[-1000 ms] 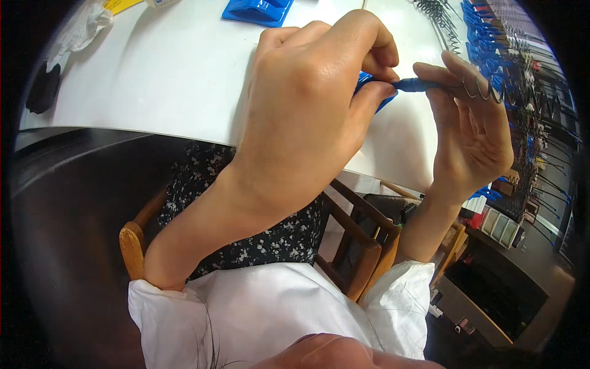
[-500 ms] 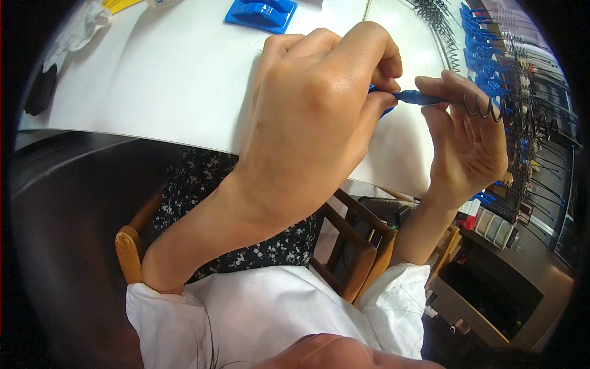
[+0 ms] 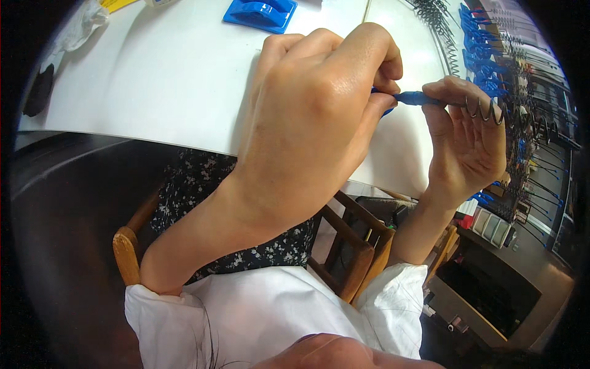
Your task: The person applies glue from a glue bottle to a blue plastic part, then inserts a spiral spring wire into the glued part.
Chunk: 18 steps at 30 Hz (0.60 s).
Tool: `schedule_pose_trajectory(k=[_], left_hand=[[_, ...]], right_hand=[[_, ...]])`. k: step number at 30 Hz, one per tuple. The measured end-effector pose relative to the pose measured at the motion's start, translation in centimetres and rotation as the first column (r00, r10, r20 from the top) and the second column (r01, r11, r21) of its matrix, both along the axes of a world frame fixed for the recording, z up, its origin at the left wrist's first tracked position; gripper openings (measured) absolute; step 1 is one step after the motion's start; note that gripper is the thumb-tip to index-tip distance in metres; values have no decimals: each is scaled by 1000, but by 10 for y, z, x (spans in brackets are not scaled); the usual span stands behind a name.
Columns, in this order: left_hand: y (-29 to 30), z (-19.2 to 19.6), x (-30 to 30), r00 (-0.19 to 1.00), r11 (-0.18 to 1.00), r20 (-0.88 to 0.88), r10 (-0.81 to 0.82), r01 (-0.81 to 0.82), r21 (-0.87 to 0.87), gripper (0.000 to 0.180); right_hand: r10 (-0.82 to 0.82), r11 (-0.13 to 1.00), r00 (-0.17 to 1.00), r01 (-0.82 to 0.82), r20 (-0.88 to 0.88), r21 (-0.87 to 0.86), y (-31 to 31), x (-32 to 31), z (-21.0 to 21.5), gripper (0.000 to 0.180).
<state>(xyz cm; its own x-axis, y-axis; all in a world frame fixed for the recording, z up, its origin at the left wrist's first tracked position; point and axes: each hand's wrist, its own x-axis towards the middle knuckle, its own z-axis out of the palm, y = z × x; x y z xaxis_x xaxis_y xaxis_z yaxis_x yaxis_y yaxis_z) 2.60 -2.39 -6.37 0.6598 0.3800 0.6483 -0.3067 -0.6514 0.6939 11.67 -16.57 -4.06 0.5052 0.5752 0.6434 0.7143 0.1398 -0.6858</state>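
The right hand (image 3: 468, 138) has dropped its index finger a bit, pinching the blue pen (image 3: 413, 98) around 2 o'clock; left hand (image 3: 313, 117) grips a blue piece (image 3: 388, 112), mostly hidden behind its fingers tbh.

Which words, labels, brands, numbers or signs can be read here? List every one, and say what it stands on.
None can be read.
Blue piece between the left hand and right hand: no lettering visible.
Blue part on the white table: none visible.
White object at the top edge: cut off; any print is too small to read.
Pale box-like thing at the right: too small and blurred.
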Motion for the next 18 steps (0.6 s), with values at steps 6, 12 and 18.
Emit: schedule_pose_trajectory(k=[6,12,18], left_hand=[[2,-1,-1,999,991,36,-16,21,-131,23],[0,2,0,1000,1000,7,13,-13,22,23],[0,1,1,999,993,43,-9,14,-119,24]], right_hand=[[-8,1000,1000,8,5,-21,3,-1,-1,34],[-9,1000,1000,9,-30,4,1,-2,1,31],[-48,997,999,49,9,-58,0,-4,3,31]])
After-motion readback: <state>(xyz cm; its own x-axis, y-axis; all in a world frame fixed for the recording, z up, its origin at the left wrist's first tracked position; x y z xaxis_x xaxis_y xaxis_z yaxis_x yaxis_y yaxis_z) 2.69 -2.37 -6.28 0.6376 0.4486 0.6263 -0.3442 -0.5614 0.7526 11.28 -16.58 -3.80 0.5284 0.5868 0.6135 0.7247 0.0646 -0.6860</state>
